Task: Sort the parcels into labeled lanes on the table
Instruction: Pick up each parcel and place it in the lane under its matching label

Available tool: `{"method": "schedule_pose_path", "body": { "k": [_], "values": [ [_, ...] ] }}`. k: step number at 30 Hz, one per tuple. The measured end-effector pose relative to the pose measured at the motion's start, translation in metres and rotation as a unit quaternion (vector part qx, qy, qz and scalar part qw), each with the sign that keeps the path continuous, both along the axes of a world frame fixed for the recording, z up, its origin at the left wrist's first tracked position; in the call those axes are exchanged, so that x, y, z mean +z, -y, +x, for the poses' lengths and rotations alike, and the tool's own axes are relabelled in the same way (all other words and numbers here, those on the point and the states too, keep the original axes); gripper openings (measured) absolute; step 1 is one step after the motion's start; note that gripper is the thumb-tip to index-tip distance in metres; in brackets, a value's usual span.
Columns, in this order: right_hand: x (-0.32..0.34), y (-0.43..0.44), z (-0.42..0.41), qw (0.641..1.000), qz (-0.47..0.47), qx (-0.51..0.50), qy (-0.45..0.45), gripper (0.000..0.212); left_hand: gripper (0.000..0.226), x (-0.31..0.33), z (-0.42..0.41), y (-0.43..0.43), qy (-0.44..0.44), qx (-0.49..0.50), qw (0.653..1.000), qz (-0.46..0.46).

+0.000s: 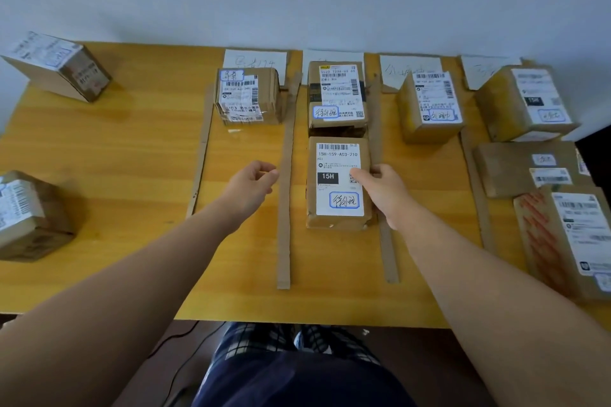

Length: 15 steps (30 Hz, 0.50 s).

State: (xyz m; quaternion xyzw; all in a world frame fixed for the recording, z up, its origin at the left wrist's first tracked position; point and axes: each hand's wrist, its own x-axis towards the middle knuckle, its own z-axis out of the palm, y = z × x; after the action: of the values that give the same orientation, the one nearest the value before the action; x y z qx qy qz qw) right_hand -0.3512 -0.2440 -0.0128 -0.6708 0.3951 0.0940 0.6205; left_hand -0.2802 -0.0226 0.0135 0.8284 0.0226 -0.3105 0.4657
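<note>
A brown parcel (pixel 334 225) with a white 15H label lies in the second lane, in front of another labelled parcel (pixel 337 92). My right hand (pixel 383 192) holds its right edge, thumb on the label and fingers down the side. My left hand (pixel 253 183) hovers over the first lane with fingers loosely curled, holding nothing, apart from the parcel. Cardboard strips (pixel 284 195) mark the lanes on the wooden table (pixel 115 158), with paper lane labels (pixel 254 59) at the back edge.
One parcel (pixel 248 96) sits in the first lane, one parcel (pixel 429 106) in the third, and three parcels (pixel 525 99) (pixel 515 168) (pixel 568 238) in the fourth. Two unsorted parcels (pixel 59 66) (pixel 29 215) lie at the table's left. The wall stands right behind the table.
</note>
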Motion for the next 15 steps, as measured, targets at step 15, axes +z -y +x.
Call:
{"method": "schedule_pose_path", "body": {
  "k": [15],
  "values": [
    [0.011,0.000,0.024,0.993,-0.110,0.049,-0.005,0.031,0.029,0.006,0.007,0.002,0.020,0.023,1.000,-0.003]
  ]
}}
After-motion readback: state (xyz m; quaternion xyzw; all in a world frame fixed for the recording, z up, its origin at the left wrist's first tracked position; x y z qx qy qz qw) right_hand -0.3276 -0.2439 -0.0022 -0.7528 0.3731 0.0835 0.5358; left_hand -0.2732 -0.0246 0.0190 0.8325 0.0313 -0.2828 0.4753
